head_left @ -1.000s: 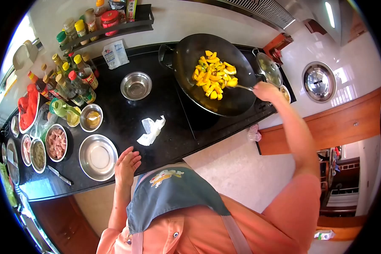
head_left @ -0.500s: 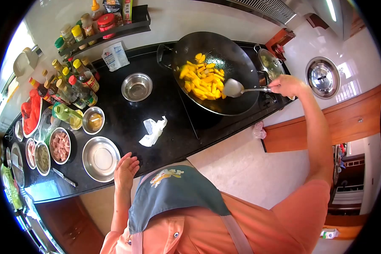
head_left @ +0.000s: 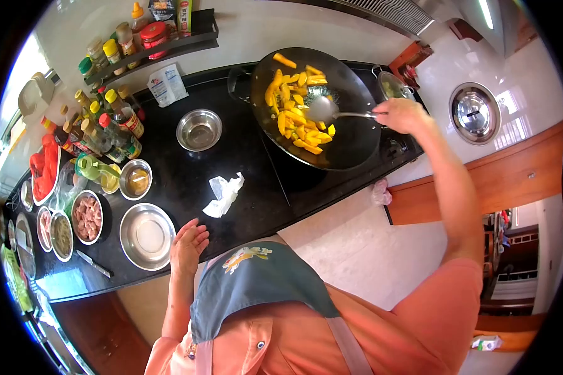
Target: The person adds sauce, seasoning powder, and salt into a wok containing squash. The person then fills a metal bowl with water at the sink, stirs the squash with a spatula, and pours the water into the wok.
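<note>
My right hand (head_left: 401,116) is closed round the handle of a metal spatula (head_left: 323,110), whose blade is inside the black wok (head_left: 356,134) at the right edge of the yellow pieces (head_left: 294,119). A few pieces lie high on the wok's far wall. My left hand (head_left: 189,242) is open and holds nothing, at the counter's front edge, just right of a wide steel bowl (head_left: 147,236). A crumpled white tissue (head_left: 224,194) lies on the black counter beyond it.
Left on the counter are a bowl of raw meat (head_left: 87,217), a knife (head_left: 94,264), small bowls and several bottles (head_left: 119,134). A small steel bowl (head_left: 199,130) sits left of the wok. A jar shelf (head_left: 187,42) and a round lid (head_left: 475,113) are on the wall.
The spatula has gone out toward the wok's right side, then back left among the yellow pieces, which have shifted and spread up the far wall. My left hand has barely moved.
</note>
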{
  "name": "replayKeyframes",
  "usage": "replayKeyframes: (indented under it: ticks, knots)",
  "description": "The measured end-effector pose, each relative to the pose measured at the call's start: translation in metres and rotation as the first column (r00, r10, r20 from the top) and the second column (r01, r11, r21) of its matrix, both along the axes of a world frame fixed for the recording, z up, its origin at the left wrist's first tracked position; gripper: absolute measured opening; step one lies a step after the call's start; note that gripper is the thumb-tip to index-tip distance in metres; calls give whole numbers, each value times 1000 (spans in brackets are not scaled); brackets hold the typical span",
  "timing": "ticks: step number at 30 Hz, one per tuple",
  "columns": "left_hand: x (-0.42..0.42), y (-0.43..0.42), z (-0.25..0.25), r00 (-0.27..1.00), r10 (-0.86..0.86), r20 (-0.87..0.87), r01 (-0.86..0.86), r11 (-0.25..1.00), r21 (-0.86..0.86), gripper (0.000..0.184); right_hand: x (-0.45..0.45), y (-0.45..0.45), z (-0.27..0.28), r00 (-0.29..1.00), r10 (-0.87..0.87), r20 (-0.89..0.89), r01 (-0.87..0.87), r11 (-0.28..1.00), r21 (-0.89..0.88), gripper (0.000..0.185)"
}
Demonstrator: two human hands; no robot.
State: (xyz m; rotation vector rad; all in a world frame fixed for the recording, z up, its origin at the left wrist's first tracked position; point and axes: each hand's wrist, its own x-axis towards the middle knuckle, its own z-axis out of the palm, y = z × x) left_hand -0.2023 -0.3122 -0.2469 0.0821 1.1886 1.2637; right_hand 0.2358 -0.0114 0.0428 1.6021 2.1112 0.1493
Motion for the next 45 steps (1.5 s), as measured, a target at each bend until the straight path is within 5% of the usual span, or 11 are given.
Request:
replayKeyframes:
  ticks: [6,11,17,19,21,28,30,32,38,43,45]
  knots:
    - [-3,-10,3,997,58,-41,-60,997,-54,37,14,-11,58,866,-469,175,498,771,-396,31]
    - [5,-11,4,998,55,-3,-55,998,-36,37,15,6,-22,868,-462,-181,231,700,-675,25]
    - [11,-9,8,999,-35,32,34,998,45,37,42,33,-83,204,-833,-515,269,554,-788,23]
    - [8,-13,8,1000,-6,15,6,1000,28,35,45,23,-34,199,-875,-441,441,482,-757,16]
    - [8,-18,9,999,35,-18,-36,999,-11,34,49,10,9,602,-748,-279,509,629,-588,19]
    - [12,-22,9,1000,18,1,-18,999,-28,34,22,-9,12,903,-422,75,416,821,-391,27]
    - [17,-17,14,1000,-2,-8,2,1000,-27,33,56,32,-66,995,58,83,-31,955,-294,31]
    - [19,-12,16,999,-34,-11,34,999,-8,34,13,17,-92,986,-159,-47,159,987,-17,33]
    - [12,-15,10,999,-36,-21,36,999,9,34,-14,-7,-82,972,16,-233,39,973,227,27]
    - [7,-22,6,1000,-12,-14,12,999,-44,33,30,-11,10,983,100,-154,-109,993,-52,35]
    - [5,-26,2,1000,2,14,-2,999,-50,33,17,-21,50,957,-286,-57,255,916,-310,33]
